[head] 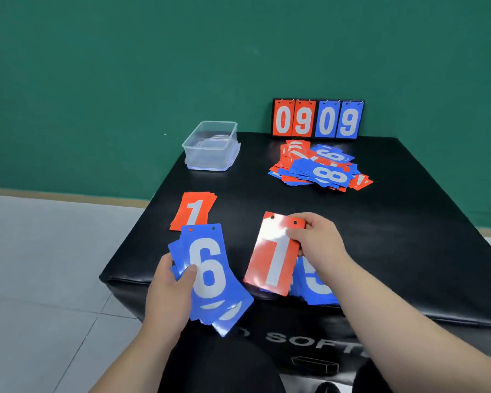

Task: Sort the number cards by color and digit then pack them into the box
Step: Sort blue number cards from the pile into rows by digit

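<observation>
One red 1 card (272, 259) is pinched at its top corner by the fingers (312, 222) of my right hand (318, 245); it belongs, I judge, on the red 1 pile (194, 209) lying on the surface (408, 222); best to lift it clear of my other hand's cards, then lay it square, holes matching. My left hand (167, 293) is curled round a fan of blue cards (210, 279), a 6 on top, thumb pressing its face; the unsorted heap (318, 168) and the clear box (210, 146) sit at the far side, apart.
</observation>
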